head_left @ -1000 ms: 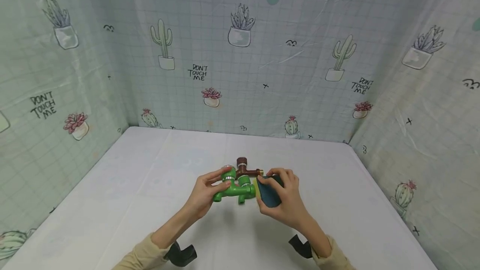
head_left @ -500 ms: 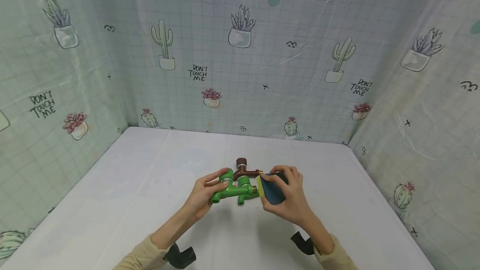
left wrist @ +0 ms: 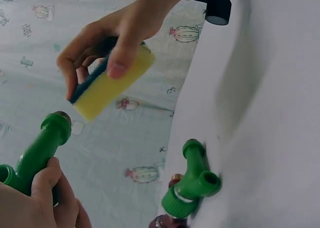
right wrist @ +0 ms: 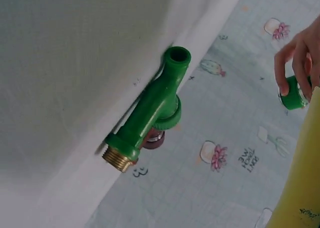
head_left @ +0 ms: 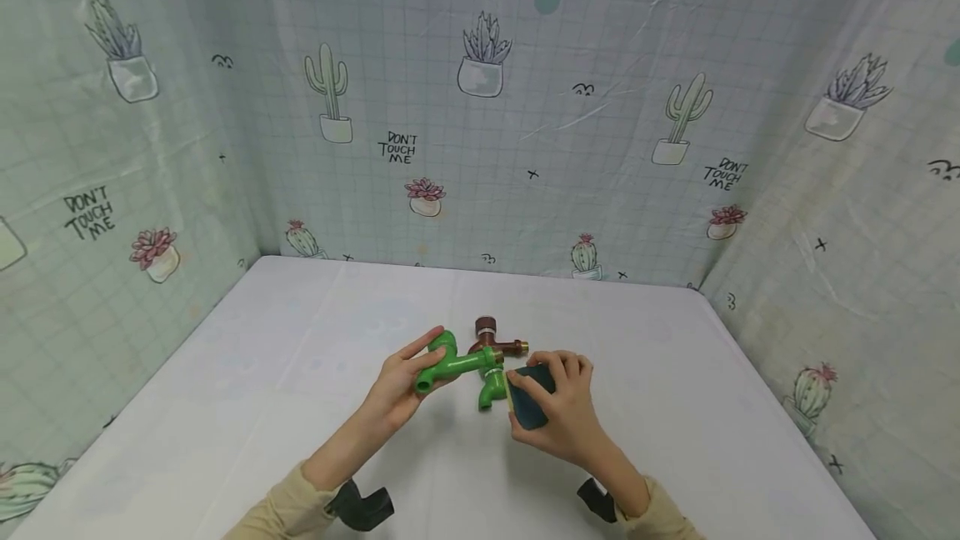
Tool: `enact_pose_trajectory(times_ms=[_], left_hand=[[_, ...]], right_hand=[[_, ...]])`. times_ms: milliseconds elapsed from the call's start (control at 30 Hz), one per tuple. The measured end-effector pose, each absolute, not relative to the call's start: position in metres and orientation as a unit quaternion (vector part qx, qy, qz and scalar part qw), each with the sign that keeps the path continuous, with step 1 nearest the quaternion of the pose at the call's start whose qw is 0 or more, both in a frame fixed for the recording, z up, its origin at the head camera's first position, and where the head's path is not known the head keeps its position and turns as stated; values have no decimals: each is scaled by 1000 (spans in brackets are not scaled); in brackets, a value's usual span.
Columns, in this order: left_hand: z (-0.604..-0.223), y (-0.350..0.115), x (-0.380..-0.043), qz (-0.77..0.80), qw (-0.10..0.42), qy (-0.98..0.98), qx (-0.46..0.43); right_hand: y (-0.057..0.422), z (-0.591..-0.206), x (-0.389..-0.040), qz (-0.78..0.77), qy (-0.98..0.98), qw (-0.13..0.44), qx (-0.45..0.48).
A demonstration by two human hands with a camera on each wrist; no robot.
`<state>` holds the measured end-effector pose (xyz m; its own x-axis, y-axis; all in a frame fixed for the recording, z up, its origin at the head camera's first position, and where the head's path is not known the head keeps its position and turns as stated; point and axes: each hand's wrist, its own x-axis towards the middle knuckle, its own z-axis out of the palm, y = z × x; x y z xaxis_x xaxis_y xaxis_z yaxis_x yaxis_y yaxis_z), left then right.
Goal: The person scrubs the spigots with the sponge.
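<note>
My left hand [head_left: 396, 388] holds a green tap [head_left: 459, 366] above the table, its spout toward me and its brass threaded end pointing right. In my right hand [head_left: 568, 417] is a sponge [head_left: 529, 398], yellow with a dark blue scouring side, gripped between thumb and fingers. The left wrist view shows a gap between the sponge [left wrist: 117, 88] and the threaded end of the held tap [left wrist: 42, 150]. A second green tap [right wrist: 150, 105] lies on the table beneath, partly hidden in the head view. Behind it is a brown tap [head_left: 486, 328] with a brass thread.
The white table [head_left: 337, 332] is bordered by a cactus-print cloth [head_left: 480, 148] at the back and both sides. Black curved pieces show beside the left wrist [head_left: 363, 510] and the right wrist [head_left: 596, 500].
The sponge has come off the held tap's threaded end and moved lower. My left hand has turned and tilted the tap, raising its threaded end and exposing the brass.
</note>
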<state>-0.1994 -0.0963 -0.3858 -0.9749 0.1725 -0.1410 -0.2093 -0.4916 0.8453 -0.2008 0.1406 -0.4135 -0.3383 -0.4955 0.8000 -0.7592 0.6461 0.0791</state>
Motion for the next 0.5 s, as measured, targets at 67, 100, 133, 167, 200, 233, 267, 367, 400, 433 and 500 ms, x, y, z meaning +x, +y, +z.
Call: enact_pose_trajectory(times_ms=[67,100,133,167,200,233,267,367,400,433,500], left_hand=[[-386,-95,-200,853,99,512,-24],[-387,-95,-199,849,97,519,-25],[-387,-94,-198,846,97,524,-27],[-387,-93,-198,844,98,527,-27],[-387,-93,-197,844,102,526,-26],[-387,-92,-197,845,108,523,-25],[-386,-92,-196,847,116,518,-22],[-383,-92,-195,858,141,494,-17],[-381,-92,-195,863,147,482,-17],[-380,-93,-194,866,147,477,-17],[-378,-95,-194,867,136,479,-17]], right_hand=[[142,-411,-203,177,-792,441,383],[142,-408,-205,189,-783,453,381],[141,-406,-206,201,-774,465,380],[141,-403,-207,210,-765,474,382],[140,-401,-209,215,-757,481,386],[139,-399,-210,215,-752,486,390],[138,-399,-211,213,-748,488,395],[137,-401,-212,202,-746,488,407],[137,-403,-213,193,-748,487,408],[139,-406,-213,187,-752,483,408],[142,-412,-213,182,-765,468,404]])
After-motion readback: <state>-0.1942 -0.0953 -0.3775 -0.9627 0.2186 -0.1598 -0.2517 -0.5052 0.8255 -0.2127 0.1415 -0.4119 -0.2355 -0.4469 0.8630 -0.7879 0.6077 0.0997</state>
